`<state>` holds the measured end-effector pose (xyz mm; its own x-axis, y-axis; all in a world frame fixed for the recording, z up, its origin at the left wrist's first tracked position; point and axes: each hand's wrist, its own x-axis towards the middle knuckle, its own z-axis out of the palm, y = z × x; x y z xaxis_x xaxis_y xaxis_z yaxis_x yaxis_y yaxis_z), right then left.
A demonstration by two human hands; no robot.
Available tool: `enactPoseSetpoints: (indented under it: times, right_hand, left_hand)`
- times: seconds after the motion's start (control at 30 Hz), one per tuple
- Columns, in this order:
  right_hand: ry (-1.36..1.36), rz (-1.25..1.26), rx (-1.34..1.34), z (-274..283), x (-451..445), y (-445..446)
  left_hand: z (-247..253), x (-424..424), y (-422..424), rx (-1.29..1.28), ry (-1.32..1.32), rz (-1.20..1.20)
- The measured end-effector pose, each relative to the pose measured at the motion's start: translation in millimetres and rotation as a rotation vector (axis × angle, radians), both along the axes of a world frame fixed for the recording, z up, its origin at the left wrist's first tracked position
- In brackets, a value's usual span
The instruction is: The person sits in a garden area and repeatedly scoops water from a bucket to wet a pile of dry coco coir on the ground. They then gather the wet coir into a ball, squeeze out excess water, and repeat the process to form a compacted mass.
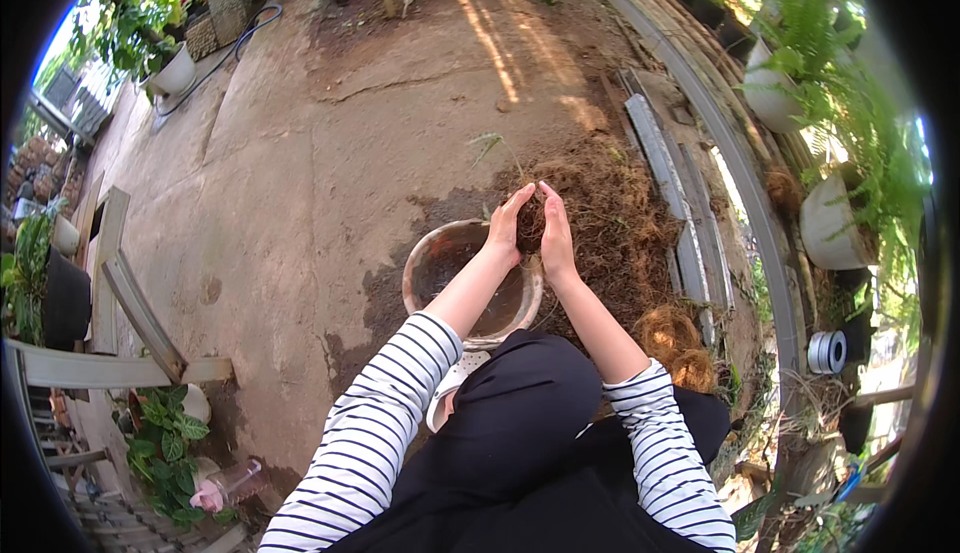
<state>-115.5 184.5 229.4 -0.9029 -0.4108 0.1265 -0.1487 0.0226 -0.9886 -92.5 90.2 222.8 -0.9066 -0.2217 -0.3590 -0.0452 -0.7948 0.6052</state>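
Note:
My left hand [508, 224] and my right hand [556, 238] cup a dark root ball [531, 224] from both sides, fingertips almost meeting. From it a thin stem rises with a small green leaf [489, 140] bent to the left. Below my left forearm stands a round, worn basin [409, 275] with brownish liquid inside; its right rim lies under my hands. Beyond my right hand spreads a heap of brown fibrous growing material [619, 208]. My palms and most of the root ball's underside are hidden.
Metal bars [667, 178] lie along the heap's right side. A clump of orange-brown fibre [667, 335] sits by my right elbow. Hanging white pots with ferns [832, 223] line the right. At left are a metal frame [142, 320] and potted plants [169, 425]. Wet patches darken the concrete floor [262, 200].

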Motion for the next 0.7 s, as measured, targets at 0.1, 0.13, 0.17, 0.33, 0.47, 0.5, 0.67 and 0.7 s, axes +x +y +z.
enactPoseSetpoints:
  times: [0.1,0.13,0.17,0.33,0.47,0.5,0.67,0.7]
  right_hand:
    - [0.051,-0.093,-0.141,36.1,-10.8,38.2]
    - [0.024,-0.197,-0.194,53.8,-8.2,45.8]
    - [0.070,-0.262,-0.236,62.5,-12.4,55.4]
    - [0.131,-0.491,-0.424,99.4,-29.7,124.5]
    - [0.020,-0.521,-0.542,117.5,-27.5,163.4]
    - [-0.006,-0.533,-0.552,117.2,-26.2,175.1]
    - [0.119,-0.584,-0.578,107.8,-15.3,195.1]
    - [0.093,-0.543,-0.543,100.8,-17.3,195.7]
  left_hand:
    - [43.3,-25.6,44.1,-0.189,0.079,0.021]
    - [55.8,-35.3,58.3,-0.286,0.113,-0.016]
    - [68.1,-44.2,73.9,-0.256,0.018,-0.024]
    - [111.4,-73.0,156.8,-0.136,-0.180,-0.206]
    - [110.8,-80.7,199.0,-0.213,0.071,-0.179]
    - [114.5,-76.7,209.7,-0.233,0.184,-0.176]
    - [123.7,-55.9,236.0,-0.158,0.256,-0.091]
    - [111.9,-60.7,232.8,-0.198,0.266,-0.074]
